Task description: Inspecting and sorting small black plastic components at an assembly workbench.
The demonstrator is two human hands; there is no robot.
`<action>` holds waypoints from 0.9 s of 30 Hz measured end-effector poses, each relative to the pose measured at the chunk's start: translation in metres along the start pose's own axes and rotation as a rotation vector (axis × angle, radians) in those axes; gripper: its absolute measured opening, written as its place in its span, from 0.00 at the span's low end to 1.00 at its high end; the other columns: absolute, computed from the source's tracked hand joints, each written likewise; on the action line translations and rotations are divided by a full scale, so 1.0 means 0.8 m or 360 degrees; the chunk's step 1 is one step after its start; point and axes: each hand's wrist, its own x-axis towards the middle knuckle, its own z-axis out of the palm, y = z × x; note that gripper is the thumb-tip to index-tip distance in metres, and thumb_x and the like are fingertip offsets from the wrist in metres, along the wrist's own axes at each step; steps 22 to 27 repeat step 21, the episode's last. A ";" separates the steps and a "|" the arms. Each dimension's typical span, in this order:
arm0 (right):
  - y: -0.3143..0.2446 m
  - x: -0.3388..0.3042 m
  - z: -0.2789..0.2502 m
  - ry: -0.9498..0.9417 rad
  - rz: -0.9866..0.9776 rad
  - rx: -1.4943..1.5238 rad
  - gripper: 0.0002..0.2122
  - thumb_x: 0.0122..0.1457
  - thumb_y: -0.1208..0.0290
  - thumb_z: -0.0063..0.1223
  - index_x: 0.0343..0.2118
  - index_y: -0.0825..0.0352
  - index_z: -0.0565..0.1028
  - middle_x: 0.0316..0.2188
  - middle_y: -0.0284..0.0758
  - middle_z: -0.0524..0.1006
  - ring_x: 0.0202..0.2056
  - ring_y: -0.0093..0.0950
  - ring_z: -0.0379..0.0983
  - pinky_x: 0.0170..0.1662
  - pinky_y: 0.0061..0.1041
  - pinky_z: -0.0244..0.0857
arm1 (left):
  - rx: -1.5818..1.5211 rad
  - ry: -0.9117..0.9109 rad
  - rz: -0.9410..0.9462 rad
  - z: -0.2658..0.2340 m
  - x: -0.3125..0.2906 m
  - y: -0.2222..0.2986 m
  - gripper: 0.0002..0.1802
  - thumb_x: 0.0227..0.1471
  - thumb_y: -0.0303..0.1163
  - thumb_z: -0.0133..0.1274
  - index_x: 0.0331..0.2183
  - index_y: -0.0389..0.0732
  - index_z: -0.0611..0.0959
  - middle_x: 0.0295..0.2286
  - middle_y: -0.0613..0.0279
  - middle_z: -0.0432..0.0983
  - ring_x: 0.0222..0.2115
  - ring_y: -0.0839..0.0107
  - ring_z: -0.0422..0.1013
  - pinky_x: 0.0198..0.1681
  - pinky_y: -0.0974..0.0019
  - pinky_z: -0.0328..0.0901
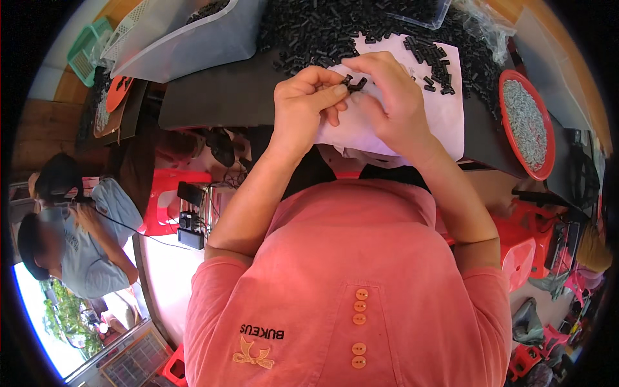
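My left hand is closed in a pinch, thumb against forefinger, on a small black tubular part that sticks out past the fingertips. Close to its right, my right hand has forefinger and thumb apart around the part's free end; the thumb is slightly blurred. Both hands are above a white sheet at the table's near edge. Several loose black parts lie on the sheet's far right. Past it spreads a large heap of similar black pieces.
A grey plastic bin stands at the far left. On the right, a red tray holds many small silvery pieces. A clear container and a plastic bag lie at the back. Another person is at left.
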 end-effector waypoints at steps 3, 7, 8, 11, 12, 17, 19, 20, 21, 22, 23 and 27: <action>-0.011 0.000 0.002 0.0061 -0.0052 -0.0252 0.17 0.41 0.75 0.59 0.38 0.64 0.74 0.33 0.34 0.73 0.36 0.35 0.70 0.37 0.34 0.59 | -0.0131 -0.0031 0.0019 -0.002 0.004 -0.003 0.04 0.51 0.20 0.55 0.31 0.29 0.80 0.22 0.58 0.77 0.17 0.75 0.69 0.21 0.75 0.63; -0.002 -0.005 0.010 0.0046 -0.0100 -0.0387 0.18 0.40 0.73 0.60 0.38 0.64 0.73 0.32 0.33 0.72 0.35 0.33 0.69 0.37 0.33 0.57 | -0.0108 -0.0072 0.0012 0.001 0.005 -0.001 0.04 0.51 0.20 0.55 0.31 0.29 0.81 0.23 0.57 0.77 0.18 0.75 0.69 0.22 0.75 0.64; 0.000 -0.006 0.010 0.0071 -0.0142 -0.0425 0.18 0.40 0.73 0.61 0.37 0.64 0.73 0.31 0.33 0.71 0.35 0.33 0.69 0.36 0.33 0.57 | -0.0107 -0.0075 0.0016 0.002 0.004 0.002 0.04 0.51 0.20 0.55 0.31 0.29 0.81 0.23 0.57 0.77 0.18 0.75 0.69 0.22 0.75 0.64; -0.001 -0.005 0.009 0.0110 -0.0205 -0.0470 0.18 0.40 0.71 0.62 0.37 0.65 0.73 0.31 0.34 0.71 0.35 0.33 0.69 0.36 0.32 0.57 | 0.0046 -0.0078 -0.0032 0.006 0.000 0.011 0.06 0.54 0.21 0.53 0.34 0.28 0.80 0.24 0.55 0.78 0.19 0.71 0.70 0.26 0.72 0.65; -0.002 -0.005 0.008 0.0123 -0.0226 -0.0474 0.18 0.40 0.70 0.62 0.37 0.66 0.73 0.30 0.34 0.71 0.35 0.33 0.69 0.36 0.32 0.57 | 0.0080 -0.0082 -0.0026 0.008 -0.001 0.015 0.05 0.54 0.21 0.53 0.33 0.28 0.80 0.24 0.55 0.78 0.19 0.71 0.70 0.26 0.72 0.65; -0.004 -0.006 0.009 0.0111 -0.0255 -0.0385 0.18 0.40 0.70 0.62 0.37 0.66 0.73 0.31 0.34 0.71 0.34 0.33 0.69 0.36 0.32 0.58 | 0.0062 -0.0077 -0.0022 0.011 -0.002 0.011 0.05 0.54 0.21 0.53 0.31 0.28 0.79 0.22 0.54 0.78 0.17 0.71 0.70 0.25 0.72 0.65; -0.004 -0.011 0.011 0.0121 -0.0268 -0.0373 0.18 0.40 0.70 0.62 0.37 0.66 0.73 0.31 0.34 0.71 0.33 0.33 0.69 0.36 0.33 0.58 | -0.0047 0.0006 -0.0009 0.016 -0.006 0.009 0.03 0.51 0.19 0.54 0.27 0.29 0.79 0.21 0.55 0.77 0.17 0.73 0.70 0.22 0.74 0.64; -0.006 -0.014 0.010 0.0087 -0.0217 -0.0418 0.19 0.41 0.71 0.63 0.39 0.67 0.73 0.33 0.36 0.72 0.35 0.35 0.70 0.37 0.33 0.59 | -0.0094 -0.0007 0.0006 0.019 -0.006 0.008 0.03 0.51 0.19 0.54 0.28 0.29 0.79 0.21 0.54 0.78 0.17 0.73 0.70 0.22 0.74 0.64; -0.009 -0.018 0.009 0.0054 -0.0164 -0.0461 0.20 0.41 0.73 0.64 0.41 0.67 0.74 0.35 0.38 0.73 0.36 0.36 0.71 0.38 0.33 0.61 | -0.0140 -0.0020 0.0021 0.021 -0.006 0.007 0.02 0.51 0.19 0.54 0.28 0.29 0.80 0.21 0.54 0.78 0.17 0.72 0.70 0.22 0.74 0.64; -0.009 -0.018 0.009 0.0054 -0.0164 -0.0461 0.20 0.41 0.73 0.64 0.41 0.67 0.74 0.35 0.38 0.73 0.36 0.36 0.71 0.38 0.33 0.61 | -0.0140 -0.0020 0.0021 0.021 -0.006 0.007 0.02 0.51 0.19 0.54 0.28 0.29 0.80 0.21 0.54 0.78 0.17 0.72 0.70 0.22 0.74 0.64; -0.009 -0.018 0.009 0.0054 -0.0164 -0.0461 0.20 0.41 0.73 0.64 0.41 0.67 0.74 0.35 0.38 0.73 0.36 0.36 0.71 0.38 0.33 0.61 | -0.0140 -0.0020 0.0021 0.021 -0.006 0.007 0.02 0.51 0.19 0.54 0.28 0.29 0.80 0.21 0.54 0.78 0.17 0.72 0.70 0.22 0.74 0.64; -0.009 -0.018 0.009 0.0054 -0.0164 -0.0461 0.20 0.41 0.73 0.64 0.41 0.67 0.74 0.35 0.38 0.73 0.36 0.36 0.71 0.38 0.33 0.61 | -0.0140 -0.0020 0.0021 0.021 -0.006 0.007 0.02 0.51 0.19 0.54 0.28 0.29 0.80 0.21 0.54 0.78 0.17 0.72 0.70 0.22 0.74 0.64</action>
